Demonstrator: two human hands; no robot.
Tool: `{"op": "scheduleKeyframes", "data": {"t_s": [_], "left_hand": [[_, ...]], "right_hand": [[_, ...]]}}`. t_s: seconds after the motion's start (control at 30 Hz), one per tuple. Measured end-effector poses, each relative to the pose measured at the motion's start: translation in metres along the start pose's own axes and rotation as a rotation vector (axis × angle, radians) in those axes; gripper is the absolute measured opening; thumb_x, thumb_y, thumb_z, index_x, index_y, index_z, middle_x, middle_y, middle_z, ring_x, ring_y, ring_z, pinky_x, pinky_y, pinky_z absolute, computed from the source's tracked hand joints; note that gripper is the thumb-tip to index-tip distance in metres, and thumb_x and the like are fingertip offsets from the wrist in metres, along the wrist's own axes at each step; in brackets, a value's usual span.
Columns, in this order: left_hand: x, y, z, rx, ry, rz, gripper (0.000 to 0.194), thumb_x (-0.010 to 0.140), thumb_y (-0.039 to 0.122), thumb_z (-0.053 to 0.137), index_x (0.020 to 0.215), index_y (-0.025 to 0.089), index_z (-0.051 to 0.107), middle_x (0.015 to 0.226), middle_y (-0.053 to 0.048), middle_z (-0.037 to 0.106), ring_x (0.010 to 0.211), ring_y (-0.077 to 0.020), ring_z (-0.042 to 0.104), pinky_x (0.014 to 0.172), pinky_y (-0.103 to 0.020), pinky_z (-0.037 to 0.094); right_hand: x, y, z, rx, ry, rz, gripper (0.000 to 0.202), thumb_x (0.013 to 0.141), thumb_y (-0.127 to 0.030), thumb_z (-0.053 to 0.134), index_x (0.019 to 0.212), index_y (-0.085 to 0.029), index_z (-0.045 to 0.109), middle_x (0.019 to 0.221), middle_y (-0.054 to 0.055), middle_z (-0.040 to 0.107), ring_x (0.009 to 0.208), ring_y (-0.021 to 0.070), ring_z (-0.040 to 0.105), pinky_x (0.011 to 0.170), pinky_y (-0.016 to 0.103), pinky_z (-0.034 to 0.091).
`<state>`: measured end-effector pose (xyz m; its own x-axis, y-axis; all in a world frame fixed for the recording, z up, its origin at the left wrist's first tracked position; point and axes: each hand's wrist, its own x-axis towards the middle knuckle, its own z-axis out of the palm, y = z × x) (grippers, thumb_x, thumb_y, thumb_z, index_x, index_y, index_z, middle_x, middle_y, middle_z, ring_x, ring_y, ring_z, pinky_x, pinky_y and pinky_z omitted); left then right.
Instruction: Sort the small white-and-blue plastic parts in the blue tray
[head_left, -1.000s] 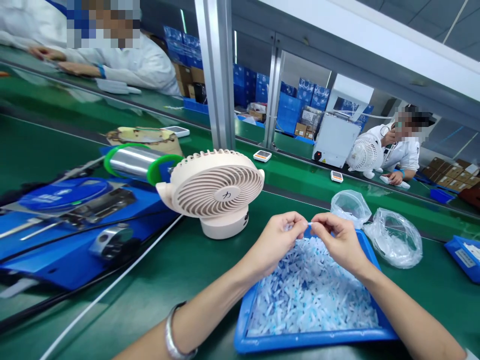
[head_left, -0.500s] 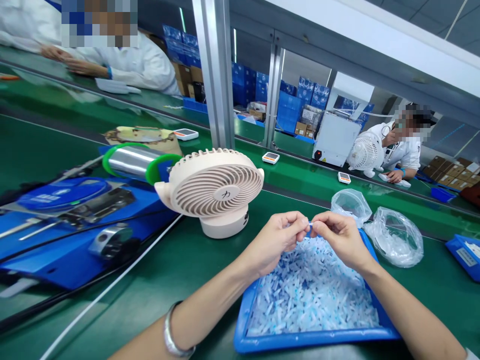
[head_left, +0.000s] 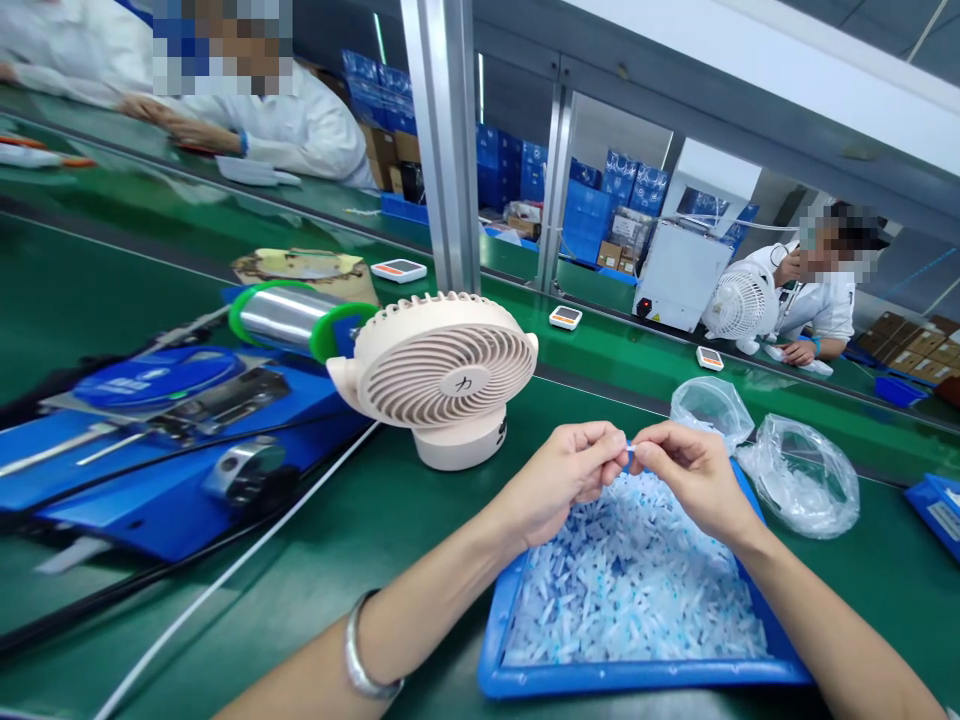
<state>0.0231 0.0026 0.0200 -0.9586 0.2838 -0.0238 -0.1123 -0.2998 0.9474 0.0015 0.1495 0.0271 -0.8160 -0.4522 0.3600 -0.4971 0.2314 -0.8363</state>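
My left hand [head_left: 566,478] and my right hand [head_left: 694,478] meet fingertip to fingertip over a blue tray [head_left: 645,680]. Between their pinched fingers is a tiny white and blue piece [head_left: 630,448], mostly covered by the fingertips. Both hands are closed on it. Many small white and light-blue pieces [head_left: 637,580] fill the tray below. Left of my hands stands a beige fan [head_left: 457,385] on its round base, touched by neither hand.
Blue equipment with a wire spool [head_left: 281,318] and cables lies at the left. Two clear plastic bags [head_left: 806,480] sit behind the tray. A metal post [head_left: 442,150] rises behind the fan. People in white sit across the line.
The whole view has shifted slightly, so the scene appears a little further right. Both hands keep their pinch over the tray.
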Motion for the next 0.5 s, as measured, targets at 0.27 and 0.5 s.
{"op": "scheduleKeyframes", "data": {"t_s": [0.27,0.5], "left_hand": [[0.0000,0.0002,0.0003,0.065,-0.020,0.015,0.026,0.071,0.035,0.052,0.056,0.014,0.046,0.045,0.007,0.037,0.038,-0.0023,0.019,0.038,-0.019,0.011],[0.0014,-0.0028,0.0012,0.165,0.022,0.046,0.030,0.071,0.039,0.049,0.053,0.015,0.041,0.044,0.006,0.036,0.040,-0.0033,0.022,0.038,-0.019,0.013]], "right_hand": [[0.0011,0.0025,-0.0007,0.041,-0.026,0.013,0.015,0.078,-0.026,0.050,0.069,-0.016,0.057,0.060,0.000,0.059,0.056,0.0091,0.051,0.053,0.022,0.039],[-0.0037,-0.0043,0.0036,-0.328,0.013,-0.141,0.015,0.079,-0.020,0.047,0.069,-0.017,0.058,0.060,-0.001,0.058,0.055,0.0094,0.049,0.053,0.023,0.038]]}}
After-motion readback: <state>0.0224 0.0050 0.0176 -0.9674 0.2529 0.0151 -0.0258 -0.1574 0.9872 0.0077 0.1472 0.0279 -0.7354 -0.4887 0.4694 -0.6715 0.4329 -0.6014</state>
